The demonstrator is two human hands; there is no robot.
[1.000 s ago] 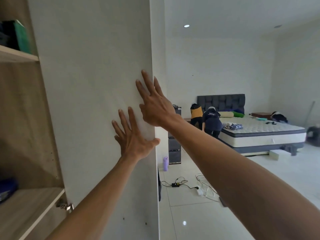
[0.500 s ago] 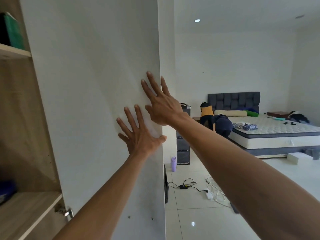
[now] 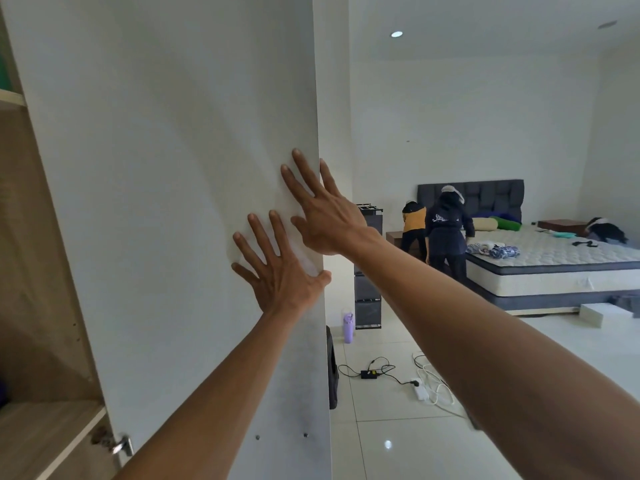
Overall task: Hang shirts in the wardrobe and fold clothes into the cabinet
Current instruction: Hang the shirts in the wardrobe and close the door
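- Pressing flat on the tall white wardrobe door panel (image 3: 166, 202): two bare hands, both with fingers straight and spread, grasping nothing.
- Left hand (image 3: 280, 271): palm on the panel near its free right edge, thumb at the edge.
- Right hand (image 3: 325, 216): just above and right of the left, fingers (image 3: 294, 185) on the panel face, one finger lying past the edge.
- Door stands open; one metal hinge (image 3: 121, 445) shows at bottom left, two small screw heads (image 3: 280, 436) low on the panel.
- Light wood wardrobe interior (image 3: 34, 271) at far left: two wooden shelves (image 3: 48, 431) in view, one low, one high. A dark blue item sits on the low shelf, a green one on the upper; too cropped to tell what they are.
- No shirt in either hand. Crumpled blue-and-white patterned clothes (image 3: 491, 250) lie on the bed's white quilted mattress (image 3: 561, 258), well apart from the wardrobe.
- Two people (image 3: 446, 233) stand bent at the bedside, one in a yellow top, one in dark navy.
- One dark grey tufted headboard (image 3: 491, 195) behind them.
- One lilac water bottle (image 3: 348, 327) on the white tiled floor (image 3: 398, 445) beside a dark drawer tower (image 3: 367, 271).
- One black power adapter (image 3: 370, 373) and one white power strip (image 3: 420, 393) with tangled cables on the floor.
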